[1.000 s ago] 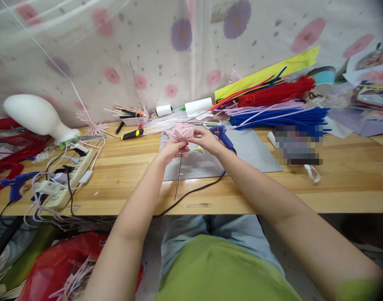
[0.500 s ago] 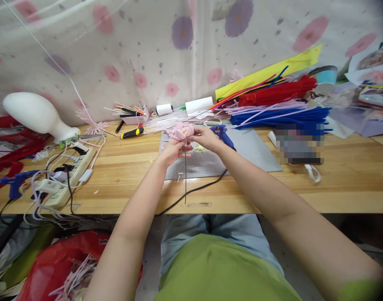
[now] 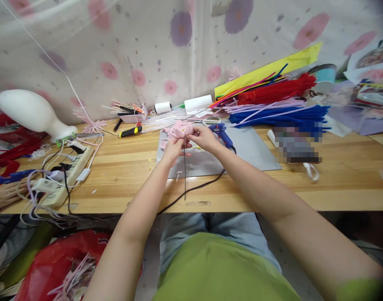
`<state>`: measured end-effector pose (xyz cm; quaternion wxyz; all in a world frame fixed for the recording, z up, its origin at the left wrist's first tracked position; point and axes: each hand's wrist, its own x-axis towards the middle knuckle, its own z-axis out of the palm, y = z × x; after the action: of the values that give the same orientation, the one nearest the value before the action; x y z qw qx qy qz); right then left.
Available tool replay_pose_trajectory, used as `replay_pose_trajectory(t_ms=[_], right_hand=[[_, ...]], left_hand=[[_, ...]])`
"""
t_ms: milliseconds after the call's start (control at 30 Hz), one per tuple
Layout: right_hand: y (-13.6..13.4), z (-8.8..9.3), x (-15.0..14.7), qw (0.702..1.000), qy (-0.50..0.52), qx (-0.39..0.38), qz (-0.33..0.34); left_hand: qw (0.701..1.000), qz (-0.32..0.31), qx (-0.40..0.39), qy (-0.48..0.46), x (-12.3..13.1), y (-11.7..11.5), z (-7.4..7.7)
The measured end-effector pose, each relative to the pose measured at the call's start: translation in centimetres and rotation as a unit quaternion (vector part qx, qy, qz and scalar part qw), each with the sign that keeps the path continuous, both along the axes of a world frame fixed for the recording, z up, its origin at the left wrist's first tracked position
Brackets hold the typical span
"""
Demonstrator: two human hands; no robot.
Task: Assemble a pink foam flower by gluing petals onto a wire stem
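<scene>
Above the grey cutting mat (image 3: 251,154), my left hand (image 3: 173,151) is closed on a pink fuzzy flower (image 3: 178,130) from below. A thin dark stem (image 3: 185,179) hangs down from the flower toward the table's front. My right hand (image 3: 201,138) pinches the flower's right side, its fingertips close to the left hand's. Some of the fingers are hidden behind the petals. Just beyond the right hand lies a blue glue gun (image 3: 222,133) on the mat, its black cord (image 3: 199,187) running forward. Small yellow bits (image 3: 196,146) show behind the hands.
At the back right lie blue pipe cleaners (image 3: 279,116) and red pipe cleaners (image 3: 276,90). A yellow-black utility knife (image 3: 130,131) rests back left. A power strip (image 3: 75,171) with tangled cables, a white lamp-like form (image 3: 31,113) and another person's hand (image 3: 6,195) are at left.
Another person's hand has come in at the left edge, and the blue glue gun there has shifted left. My hands stay on the flower, with little movement.
</scene>
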<state>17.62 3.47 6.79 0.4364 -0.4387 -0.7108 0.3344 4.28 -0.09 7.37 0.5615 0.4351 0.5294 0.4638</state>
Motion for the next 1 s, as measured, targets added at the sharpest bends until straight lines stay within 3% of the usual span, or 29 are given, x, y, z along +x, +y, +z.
replay_pose_trajectory(t_ms=[233,500,700,767,900,1000], right_hand=[[0.6,-0.4,0.3,1.0,0.011,0.009,0.006],[-0.1,-0.1,-0.2,1.0,0.024,0.001,0.015],[0.2,-0.6,1.5,0.977,0.204,-0.052,0.016],[0.3,-0.9,1.9,0.965,0.241,-0.101,0.009],[0.1,-1.2,1.9,0.946,0.269,-0.176,0.034],[-0.1,-1.4,1.6,0.939,0.276,-0.201,0.037]], left_hand=[[1.0,-0.015,0.001,-0.014,-0.4,0.1,0.1],[0.999,0.054,0.002,0.008,0.6,0.4,-0.3],[0.998,0.05,-0.03,-0.018,-0.8,0.9,0.2],[0.998,0.02,-0.041,-0.036,-1.6,0.6,0.4],[0.984,-0.119,-0.099,-0.087,-3.1,0.2,1.5],[0.972,-0.141,-0.13,-0.134,-4.2,0.6,2.9]])
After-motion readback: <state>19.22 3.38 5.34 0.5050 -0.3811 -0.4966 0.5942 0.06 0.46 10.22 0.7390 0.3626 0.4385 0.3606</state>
